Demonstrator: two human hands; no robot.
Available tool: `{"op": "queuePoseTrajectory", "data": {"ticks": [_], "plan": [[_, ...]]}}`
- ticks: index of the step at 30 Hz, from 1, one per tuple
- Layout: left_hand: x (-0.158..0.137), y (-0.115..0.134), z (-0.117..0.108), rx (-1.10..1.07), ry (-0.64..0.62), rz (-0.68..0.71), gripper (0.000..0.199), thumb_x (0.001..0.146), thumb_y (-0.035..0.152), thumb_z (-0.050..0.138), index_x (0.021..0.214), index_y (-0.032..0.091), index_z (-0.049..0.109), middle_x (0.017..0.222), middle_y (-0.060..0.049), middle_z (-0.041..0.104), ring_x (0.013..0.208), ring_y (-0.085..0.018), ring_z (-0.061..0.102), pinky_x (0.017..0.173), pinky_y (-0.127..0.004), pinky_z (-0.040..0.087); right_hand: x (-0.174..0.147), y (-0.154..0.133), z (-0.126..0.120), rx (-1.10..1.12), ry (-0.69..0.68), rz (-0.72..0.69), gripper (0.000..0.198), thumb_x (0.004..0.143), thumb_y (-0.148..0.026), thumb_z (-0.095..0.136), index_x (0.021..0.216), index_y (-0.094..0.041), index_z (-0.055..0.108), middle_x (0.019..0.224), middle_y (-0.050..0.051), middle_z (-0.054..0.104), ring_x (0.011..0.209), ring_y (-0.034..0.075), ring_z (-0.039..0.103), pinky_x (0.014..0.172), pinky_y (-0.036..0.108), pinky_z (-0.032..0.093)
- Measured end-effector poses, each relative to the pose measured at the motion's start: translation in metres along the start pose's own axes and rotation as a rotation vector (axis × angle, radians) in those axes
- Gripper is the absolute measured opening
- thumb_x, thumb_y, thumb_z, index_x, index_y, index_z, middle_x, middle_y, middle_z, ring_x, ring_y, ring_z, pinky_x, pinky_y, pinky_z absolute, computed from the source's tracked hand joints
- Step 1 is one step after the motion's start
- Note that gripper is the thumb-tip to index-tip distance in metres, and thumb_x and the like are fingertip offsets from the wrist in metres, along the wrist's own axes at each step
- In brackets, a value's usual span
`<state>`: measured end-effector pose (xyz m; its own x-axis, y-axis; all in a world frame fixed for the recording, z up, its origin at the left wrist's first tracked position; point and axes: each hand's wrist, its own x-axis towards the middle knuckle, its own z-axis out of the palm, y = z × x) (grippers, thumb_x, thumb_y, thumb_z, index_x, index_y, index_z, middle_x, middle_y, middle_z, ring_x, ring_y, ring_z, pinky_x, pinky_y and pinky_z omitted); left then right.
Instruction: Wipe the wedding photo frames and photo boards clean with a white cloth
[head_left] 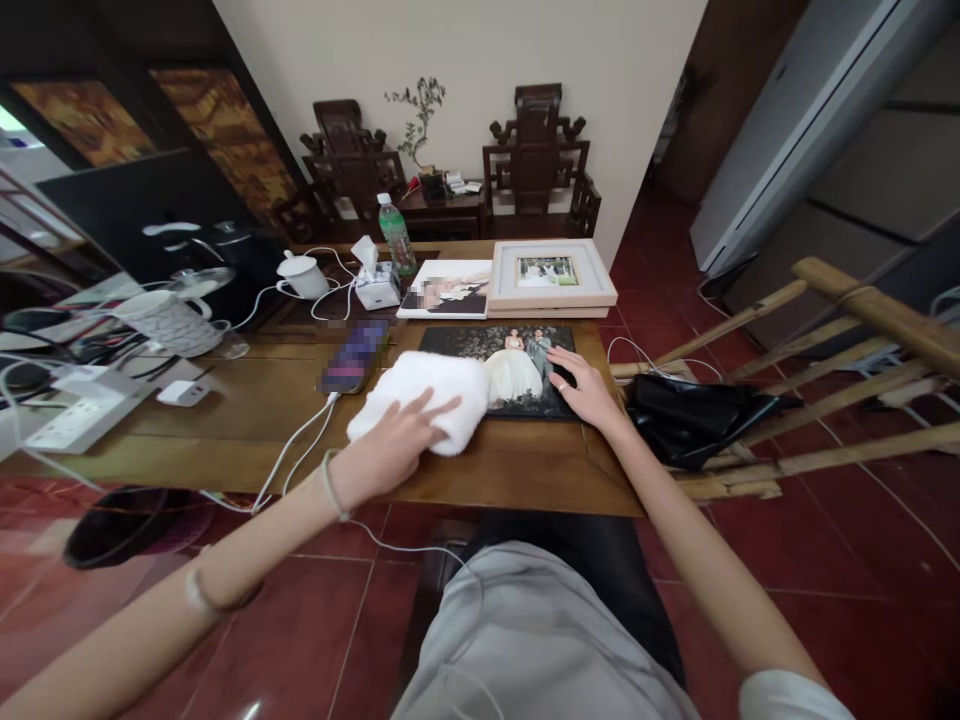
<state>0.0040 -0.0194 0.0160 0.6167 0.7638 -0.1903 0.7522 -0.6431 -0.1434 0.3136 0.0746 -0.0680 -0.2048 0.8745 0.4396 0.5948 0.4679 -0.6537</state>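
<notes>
The photo (pixel 519 368) lies flat on the worktop (pixel 495 475). The left hand (pixel 399 440) rests on the cloth (pixel 450 376), which covers the photo's near left corner; its fingers are parted over the cloth. The right hand (pixel 589 390) touches the photo's right edge, fingers apart and slightly bent, one wearing a ring. Left of the photo, near the cloth, lies the phone (pixel 356 355). Just behind the photo are the print (pixel 446 285) and the frame (pixel 551 302); farther back left, the bottle (pixel 395 237) and tissue box (pixel 377 287)
</notes>
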Motion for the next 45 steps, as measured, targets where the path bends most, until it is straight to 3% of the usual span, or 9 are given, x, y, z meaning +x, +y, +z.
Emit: {"op": "queuePoseTrajectory", "data": {"ticks": [3, 6, 12, 20, 25, 29, 35, 40, 45], "plan": [[-0.021, 0.021, 0.001, -0.003, -0.031, 0.026, 0.055, 0.067, -0.011, 0.045, 0.102, 0.023, 0.071, 0.158, 0.001, 0.023, 0.144, -0.035, 0.024, 0.105, -0.056, 0.04, 0.0, 0.001, 0.001, -0.004, 0.004, -0.004, 0.034, 0.086, -0.025, 0.054, 0.118, -0.023, 0.067, 0.132, 0.007, 0.062, 0.13, 0.024, 0.05, 0.113, 0.05, 0.036], [-0.013, 0.019, -0.002, -0.008, -0.026, 0.017, 0.053, 0.068, -0.011, 0.044, 0.102, 0.02, 0.07, 0.158, 0.001, 0.023, 0.144, -0.036, 0.024, 0.104, -0.057, 0.041, 0.0, 0.001, 0.001, -0.001, 0.006, -0.004, 0.034, 0.086, -0.025, 0.054, 0.117, -0.024, 0.067, 0.132, 0.007, 0.061, 0.13, 0.025, 0.051, 0.113, 0.05, 0.035], [0.063, -0.024, -0.008, -0.061, 0.049, -0.028, 0.054, 0.071, -0.006, 0.046, 0.115, 0.02, 0.065, 0.152, -0.007, 0.038, 0.137, -0.031, 0.037, 0.104, -0.047, 0.043, 0.0, 0.0, -0.002, -0.004, -0.003, 0.004, 0.034, 0.086, -0.026, 0.054, 0.117, -0.022, 0.068, 0.132, 0.009, 0.061, 0.13, 0.025, 0.051, 0.113, 0.05, 0.035], [0.138, -0.061, -0.019, -0.007, 0.099, -0.139, 0.052, 0.076, -0.002, 0.043, 0.119, 0.019, 0.065, 0.114, -0.011, 0.067, 0.111, -0.024, 0.06, 0.094, -0.033, 0.047, -0.001, -0.002, -0.004, 0.013, -0.007, 0.018, 0.033, 0.086, -0.027, 0.056, 0.117, -0.025, 0.068, 0.131, 0.007, 0.062, 0.13, 0.025, 0.05, 0.113, 0.052, 0.034], [0.126, -0.048, -0.022, -0.015, 0.084, -0.122, 0.052, 0.076, -0.003, 0.042, 0.117, 0.019, 0.066, 0.113, -0.012, 0.066, 0.107, -0.024, 0.062, 0.091, -0.033, 0.048, -0.001, -0.002, -0.004, 0.014, -0.009, 0.029, 0.033, 0.086, -0.027, 0.056, 0.117, -0.024, 0.068, 0.131, 0.008, 0.062, 0.131, 0.025, 0.05, 0.114, 0.051, 0.034], [0.079, -0.01, -0.022, -0.042, 0.027, -0.024, 0.045, 0.074, -0.002, 0.045, 0.108, 0.016, 0.069, 0.124, -0.016, 0.062, 0.118, -0.03, 0.055, 0.091, -0.04, 0.049, -0.001, -0.003, -0.003, 0.009, -0.01, 0.024, 0.033, 0.086, -0.026, 0.055, 0.117, -0.024, 0.068, 0.132, 0.008, 0.062, 0.131, 0.025, 0.05, 0.113, 0.051, 0.034], [0.018, 0.039, -0.013, -0.048, 0.034, 0.089, 0.045, 0.072, -0.003, 0.046, 0.102, 0.019, 0.069, 0.152, -0.005, 0.039, 0.138, -0.036, 0.033, 0.098, -0.054, 0.044, 0.0, -0.002, -0.002, 0.008, -0.006, 0.016, 0.033, 0.086, -0.026, 0.055, 0.117, -0.024, 0.068, 0.132, 0.008, 0.062, 0.13, 0.025, 0.051, 0.113, 0.051, 0.035], [0.049, 0.028, -0.014, -0.052, 0.079, 0.056, 0.047, 0.074, -0.003, 0.046, 0.109, 0.02, 0.067, 0.151, -0.006, 0.04, 0.137, -0.036, 0.036, 0.097, -0.053, 0.045, 0.0, -0.001, -0.003, 0.009, -0.003, 0.014, 0.033, 0.086, -0.027, 0.055, 0.117, -0.023, 0.068, 0.131, 0.009, 0.062, 0.13, 0.026, 0.051, 0.112, 0.05, 0.036], [0.118, -0.012, -0.025, -0.055, 0.11, -0.059, 0.043, 0.079, 0.001, 0.046, 0.113, 0.017, 0.068, 0.117, -0.015, 0.066, 0.111, -0.028, 0.06, 0.09, -0.037, 0.049, 0.0, -0.002, -0.005, 0.013, -0.009, 0.027, 0.033, 0.086, -0.028, 0.056, 0.117, -0.026, 0.068, 0.131, 0.007, 0.062, 0.13, 0.026, 0.05, 0.113, 0.051, 0.034]]}}
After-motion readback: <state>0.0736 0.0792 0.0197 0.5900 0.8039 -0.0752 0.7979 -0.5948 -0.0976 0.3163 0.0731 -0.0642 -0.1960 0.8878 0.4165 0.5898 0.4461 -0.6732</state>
